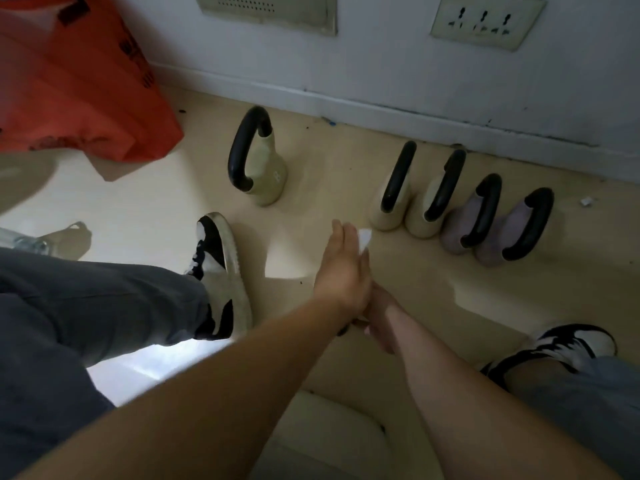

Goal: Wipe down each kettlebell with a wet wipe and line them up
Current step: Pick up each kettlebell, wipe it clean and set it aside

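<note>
Head camera: the lone cream kettlebell (266, 168) stands on the floor near the wall, well apart to the left of the row of four kettlebells (460, 232). Judge it heavy, rigid and smooth-sided, so take it by its black handle (242, 150), not the body. The wet wipe (365, 237) looks light and limp. Your left hand (341, 271) lies against it with straight fingers, and your right hand (377, 317) is mostly hidden beneath, so its grip cannot be told.
</note>
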The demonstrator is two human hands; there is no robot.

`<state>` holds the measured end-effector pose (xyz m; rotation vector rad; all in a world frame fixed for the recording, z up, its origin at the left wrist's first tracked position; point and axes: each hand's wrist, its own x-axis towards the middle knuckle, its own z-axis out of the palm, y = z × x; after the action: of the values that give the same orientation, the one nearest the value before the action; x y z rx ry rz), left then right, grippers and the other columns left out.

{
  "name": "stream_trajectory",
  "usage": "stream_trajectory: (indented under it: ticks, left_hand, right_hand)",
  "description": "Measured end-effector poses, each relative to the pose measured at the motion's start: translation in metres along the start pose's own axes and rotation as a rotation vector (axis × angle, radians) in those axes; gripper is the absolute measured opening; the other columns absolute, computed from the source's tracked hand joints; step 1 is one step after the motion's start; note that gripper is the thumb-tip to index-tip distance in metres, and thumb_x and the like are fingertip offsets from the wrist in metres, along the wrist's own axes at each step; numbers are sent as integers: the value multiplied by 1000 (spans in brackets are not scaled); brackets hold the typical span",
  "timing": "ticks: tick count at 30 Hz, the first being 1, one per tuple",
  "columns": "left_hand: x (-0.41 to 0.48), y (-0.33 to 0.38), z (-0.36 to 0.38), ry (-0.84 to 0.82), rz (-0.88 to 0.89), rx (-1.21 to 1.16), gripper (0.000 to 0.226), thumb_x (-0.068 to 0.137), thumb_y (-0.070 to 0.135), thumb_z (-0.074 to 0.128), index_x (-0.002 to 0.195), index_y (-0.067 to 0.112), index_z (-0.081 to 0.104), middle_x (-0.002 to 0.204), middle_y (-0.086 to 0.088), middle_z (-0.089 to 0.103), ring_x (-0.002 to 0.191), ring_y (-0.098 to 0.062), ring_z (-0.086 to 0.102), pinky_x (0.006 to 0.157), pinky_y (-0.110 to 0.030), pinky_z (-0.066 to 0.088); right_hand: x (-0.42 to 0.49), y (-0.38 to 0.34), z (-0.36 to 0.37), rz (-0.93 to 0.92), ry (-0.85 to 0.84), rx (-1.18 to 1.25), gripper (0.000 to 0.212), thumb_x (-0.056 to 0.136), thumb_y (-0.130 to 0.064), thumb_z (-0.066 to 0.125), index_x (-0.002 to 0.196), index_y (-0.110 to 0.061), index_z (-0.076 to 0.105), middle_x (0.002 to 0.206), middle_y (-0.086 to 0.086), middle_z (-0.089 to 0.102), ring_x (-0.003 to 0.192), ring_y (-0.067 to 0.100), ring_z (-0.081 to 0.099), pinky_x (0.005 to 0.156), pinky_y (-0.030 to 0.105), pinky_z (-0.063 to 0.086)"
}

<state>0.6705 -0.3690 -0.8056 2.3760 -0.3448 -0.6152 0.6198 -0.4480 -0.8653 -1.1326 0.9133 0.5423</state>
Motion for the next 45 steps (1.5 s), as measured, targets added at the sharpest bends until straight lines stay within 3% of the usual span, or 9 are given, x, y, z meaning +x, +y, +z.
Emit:
stream_trajectory:
  ticks: [3, 13, 22, 25, 28, 31, 37, 40, 45]
  left_hand:
    - [-74, -30, 25, 128, 157, 43, 69, 102, 15, 38, 160, 17, 1, 166, 4, -16, 153, -14, -4, 124, -31, 13]
    - [-11, -19, -5, -93, 193, 410, 79, 100, 25, 43, 158, 11, -9, 163, 0, -26, 151, -25, -19, 124, -37, 12]
    - [-54, -5, -4, -82, 321, 920, 70, 99, 33, 40, 156, 2, 13, 160, -26, -19, 124, -42, -55, 114, -51, -14]
    - [-58, -12, -7, 96, 477, 823, 62, 90, 45, 51, 143, 12, 51, 157, -25, 27, 139, -39, -41, 123, -54, 0]
    - [-53, -18, -13, -109, 356, 270, 63, 100, 34, 37, 158, 23, 15, 167, -4, -5, 147, -19, -30, 125, -45, 6]
    - [-53, -18, -22, 103, 217, -63, 57, 103, 18, 42, 156, 22, 23, 165, 4, 11, 146, 6, 5, 116, -11, 11]
    - [-60, -11, 2, 11, -113, -131, 64, 102, 46, 41, 156, 36, 7, 144, -3, 41, 112, -16, 58, 93, -38, 54]
    - [-59, -1, 21, 127, -182, -94, 66, 103, 50, 33, 156, 36, -5, 140, -9, 38, 111, -25, 57, 91, -41, 52]
    - [-28, 5, 23, 160, -260, 80, 66, 104, 40, 35, 156, 31, -3, 130, -12, 48, 96, -29, 62, 72, -36, 46]
  right_hand:
    - [2, -4, -2, 132, -10, 97, 50, 92, -57, 60, 120, -17, 71, 115, 8, 75, 111, 28, 68, 95, 38, 54]
    - [-12, 3, -3, 11, 6, 290, 37, 96, -48, 48, 104, -22, 74, 103, 1, 73, 95, 21, 64, 75, 33, 51]
    - [-16, 2, -7, 50, 61, 359, 48, 93, -59, 50, 107, -23, 77, 110, 7, 76, 102, 27, 69, 98, 41, 53]
    - [-17, 3, -11, 38, 52, 354, 56, 85, -66, 56, 109, -21, 78, 114, 8, 75, 106, 27, 70, 102, 42, 49]
    - [-25, 5, -11, 1, -36, 333, 51, 88, -64, 55, 117, -27, 75, 115, 2, 75, 111, 23, 68, 97, 42, 52]
    - [-32, 6, -7, -18, -3, 298, 30, 95, -41, 58, 109, -22, 77, 105, 1, 78, 101, 22, 70, 85, 39, 56]
    - [-33, -1, -4, -75, 150, 114, 12, 92, -24, 67, 100, -16, 70, 100, 8, 77, 91, 25, 72, 79, 38, 59]
    - [-31, -6, 2, -149, 263, 119, 11, 93, -21, 65, 84, -15, 67, 88, 9, 76, 78, 22, 68, 73, 36, 56]
    - [-26, -2, -2, -116, 296, 157, 24, 97, -39, 61, 99, -17, 71, 95, 7, 77, 81, 21, 71, 76, 37, 59]
